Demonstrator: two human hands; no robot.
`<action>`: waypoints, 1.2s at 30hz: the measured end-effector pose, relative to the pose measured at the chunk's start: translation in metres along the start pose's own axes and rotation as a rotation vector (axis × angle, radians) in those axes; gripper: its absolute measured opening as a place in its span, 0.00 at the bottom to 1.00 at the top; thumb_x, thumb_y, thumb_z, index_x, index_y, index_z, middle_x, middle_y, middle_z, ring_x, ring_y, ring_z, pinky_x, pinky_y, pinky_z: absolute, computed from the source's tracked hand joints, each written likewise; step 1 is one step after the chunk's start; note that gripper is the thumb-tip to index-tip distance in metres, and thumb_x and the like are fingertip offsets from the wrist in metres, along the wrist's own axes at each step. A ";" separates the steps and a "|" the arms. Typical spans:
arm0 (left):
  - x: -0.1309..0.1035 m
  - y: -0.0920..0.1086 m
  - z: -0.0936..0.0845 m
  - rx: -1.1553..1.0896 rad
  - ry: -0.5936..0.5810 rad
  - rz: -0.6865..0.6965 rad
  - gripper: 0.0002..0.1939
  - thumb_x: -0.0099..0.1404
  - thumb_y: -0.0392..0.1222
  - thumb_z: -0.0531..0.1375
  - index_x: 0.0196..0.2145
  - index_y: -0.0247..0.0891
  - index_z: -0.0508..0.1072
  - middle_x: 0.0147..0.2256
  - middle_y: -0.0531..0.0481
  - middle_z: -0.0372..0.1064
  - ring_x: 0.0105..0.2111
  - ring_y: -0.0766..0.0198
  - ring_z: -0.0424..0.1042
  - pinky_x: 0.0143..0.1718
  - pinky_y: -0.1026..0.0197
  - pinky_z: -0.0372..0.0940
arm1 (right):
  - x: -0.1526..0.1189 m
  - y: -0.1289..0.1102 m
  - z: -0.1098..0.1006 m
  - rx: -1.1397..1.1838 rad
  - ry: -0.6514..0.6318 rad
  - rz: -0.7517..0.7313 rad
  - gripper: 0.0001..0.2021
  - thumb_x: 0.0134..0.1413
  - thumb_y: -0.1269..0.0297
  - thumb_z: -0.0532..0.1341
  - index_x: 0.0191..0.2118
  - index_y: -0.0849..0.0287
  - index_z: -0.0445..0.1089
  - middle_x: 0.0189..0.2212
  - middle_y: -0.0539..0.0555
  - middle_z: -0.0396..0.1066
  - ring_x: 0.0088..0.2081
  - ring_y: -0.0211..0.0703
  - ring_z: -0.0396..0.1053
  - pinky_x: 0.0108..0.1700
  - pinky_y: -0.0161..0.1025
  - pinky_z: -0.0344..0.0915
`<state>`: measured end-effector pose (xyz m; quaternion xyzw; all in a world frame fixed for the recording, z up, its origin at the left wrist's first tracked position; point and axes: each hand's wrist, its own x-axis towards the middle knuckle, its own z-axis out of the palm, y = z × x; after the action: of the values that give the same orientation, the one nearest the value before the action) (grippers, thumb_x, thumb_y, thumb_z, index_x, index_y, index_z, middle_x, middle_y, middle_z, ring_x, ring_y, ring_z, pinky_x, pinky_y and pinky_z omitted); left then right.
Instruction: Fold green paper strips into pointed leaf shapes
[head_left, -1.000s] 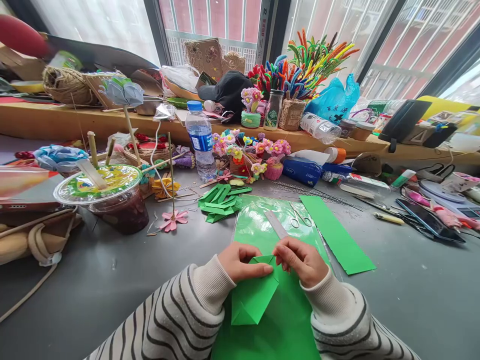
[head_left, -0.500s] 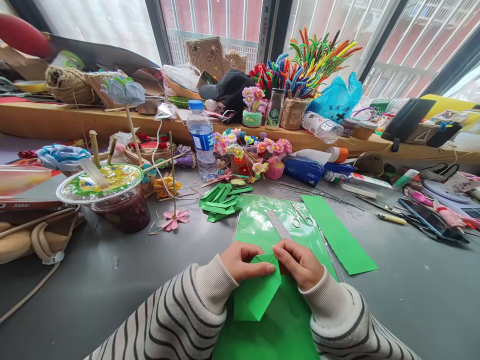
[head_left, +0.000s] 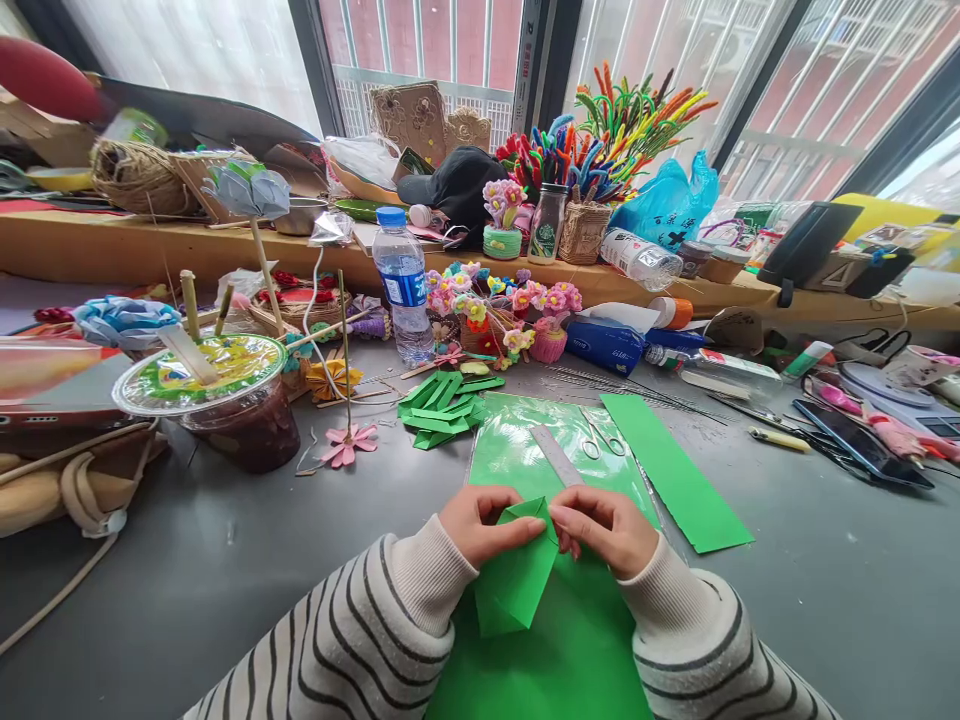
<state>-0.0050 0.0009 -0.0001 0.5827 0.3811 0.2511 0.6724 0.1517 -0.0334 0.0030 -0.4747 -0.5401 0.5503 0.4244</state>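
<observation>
A folded piece of green paper (head_left: 511,585) is pinched at its top by my left hand (head_left: 489,524), thumb lying across it. Closed at the paper's upper right edge is my right hand (head_left: 606,528), its fingertips touching the edge or just beside it. Beneath both hands lies a green sheet in a clear sleeve (head_left: 510,430), with a ruler (head_left: 556,457) and scissors (head_left: 602,436) on it. To the right is a green paper strip (head_left: 675,470). A pile of folded green pieces (head_left: 441,408) sits beyond the sleeve, to the left.
On the left stand a lidded cup of dark drink (head_left: 251,430) and a pink paper flower (head_left: 349,446). A water bottle (head_left: 403,285) is near the wooden shelf (head_left: 315,250). At the right lie a phone (head_left: 862,440) and a marker (head_left: 780,439).
The folded green paper has tilted slightly and its lower end has risen a little. My right hand has shifted slightly right, its fingers a little off the paper's corner.
</observation>
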 end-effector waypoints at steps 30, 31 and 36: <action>0.002 -0.007 0.003 0.136 0.124 0.083 0.16 0.43 0.50 0.58 0.18 0.32 0.64 0.14 0.56 0.55 0.17 0.72 0.55 0.17 0.68 0.51 | 0.001 0.004 -0.001 0.136 0.087 0.109 0.08 0.33 0.64 0.62 0.22 0.64 0.68 0.12 0.46 0.62 0.15 0.29 0.57 0.18 0.29 0.56; 0.002 -0.008 0.003 0.135 0.124 0.080 0.16 0.43 0.50 0.58 0.18 0.32 0.64 0.13 0.56 0.55 0.17 0.72 0.55 0.17 0.68 0.51 | 0.000 0.004 -0.001 0.142 0.091 0.109 0.07 0.33 0.64 0.62 0.22 0.64 0.68 0.12 0.46 0.62 0.15 0.28 0.57 0.18 0.29 0.56; 0.003 -0.010 0.003 0.120 0.125 0.069 0.16 0.43 0.51 0.57 0.18 0.32 0.63 0.14 0.57 0.53 0.16 0.73 0.53 0.16 0.68 0.50 | 0.000 0.003 -0.002 0.170 0.100 0.130 0.07 0.31 0.65 0.63 0.22 0.64 0.69 0.12 0.46 0.63 0.15 0.28 0.58 0.18 0.29 0.56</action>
<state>-0.0019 -0.0004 -0.0105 0.6180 0.4163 0.2869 0.6020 0.1533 -0.0331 -0.0005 -0.4977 -0.4378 0.5961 0.4530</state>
